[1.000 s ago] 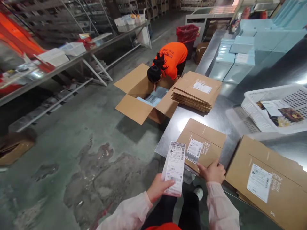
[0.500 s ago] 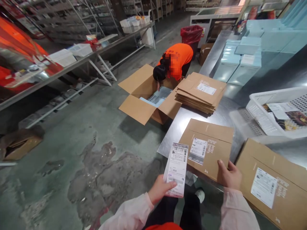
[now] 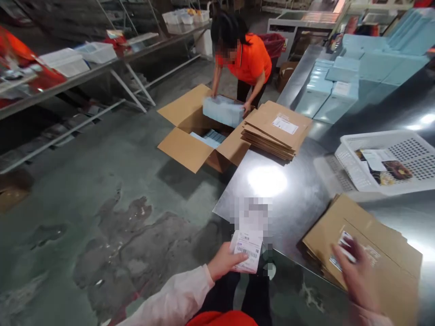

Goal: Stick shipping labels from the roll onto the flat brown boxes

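One white barcode label slip [image 3: 247, 246] is pinched upright in the left hand [image 3: 222, 265] beside the steel table [image 3: 292, 199]. The blurred right hand [image 3: 356, 276], fingers spread, lies on one stack of flat brown cardboard mailers [image 3: 380, 253].

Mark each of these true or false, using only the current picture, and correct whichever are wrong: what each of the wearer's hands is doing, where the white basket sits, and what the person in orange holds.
1. The left hand holds a paper label sheet. True.
2. The right hand grips a roll of tape. False: it rests, blurred, over the near stack of flat cartons, holding nothing visible.
3. The white basket sits on the floor. False: it stands on the metal table.
4. The person in orange holds a pale blue pack over an open carton. True.
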Motion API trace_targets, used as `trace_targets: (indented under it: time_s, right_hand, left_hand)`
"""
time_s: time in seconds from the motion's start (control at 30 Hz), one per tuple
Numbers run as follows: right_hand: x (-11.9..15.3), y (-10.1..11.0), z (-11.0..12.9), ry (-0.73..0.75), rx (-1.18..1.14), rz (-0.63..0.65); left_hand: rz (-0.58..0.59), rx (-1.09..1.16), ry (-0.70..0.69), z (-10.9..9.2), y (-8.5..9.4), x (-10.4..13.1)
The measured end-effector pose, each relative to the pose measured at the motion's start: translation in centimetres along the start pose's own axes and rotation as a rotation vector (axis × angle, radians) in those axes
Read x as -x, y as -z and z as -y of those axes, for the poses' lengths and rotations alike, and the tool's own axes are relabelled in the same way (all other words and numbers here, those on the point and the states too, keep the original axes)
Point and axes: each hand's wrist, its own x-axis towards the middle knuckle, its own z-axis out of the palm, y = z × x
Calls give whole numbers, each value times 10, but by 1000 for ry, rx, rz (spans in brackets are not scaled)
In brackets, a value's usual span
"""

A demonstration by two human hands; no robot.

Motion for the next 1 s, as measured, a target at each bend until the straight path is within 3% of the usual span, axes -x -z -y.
trace_targets:
  time_s: [0.1, 0.13, 0.17, 0.23, 0.3, 0.37, 0.6, 0.67, 0.73, 0.83, 1.0]
  right_hand:
    - [28, -82, 4, -78, -256, 272]
    - [36, -102, 4, -89, -266, 294]
    - [42, -117, 3, -99, -264, 324]
    - [51, -132, -1, -96, -201, 365]
    - [56, -133, -8, -84, -144, 409]
    - [57, -128, -14, -62, -99, 422]
    - [43, -122, -26, 13, 82, 470]
    - [38, -122, -28, 25, 92, 459]
    - [37, -123, -30, 52, 100, 461]
    - [41, -120, -32, 85, 123, 470]
    - [70, -89, -27, 133, 149, 331]
  left_hand:
    - [201, -113, 54, 1, -3, -6]
    - [261, -137, 57, -1, -4, -10]
    - [280, -145, 36, -5, -4, -13]
    - [185, -106, -68, -15, -6, -23]
    - [14, -75, -158, -22, -10, -36]
    - [-82, -90, -179, -22, -16, -48]
    - [-221, -80, -210, -3, -32, -62]
    - [-149, -27, -195, 0, -32, -61]
    - [4, 4, -142, 2, -30, -57]
    - [204, -109, -54, 8, -26, -50]
    - [330, -372, -65, 24, -37, -35]
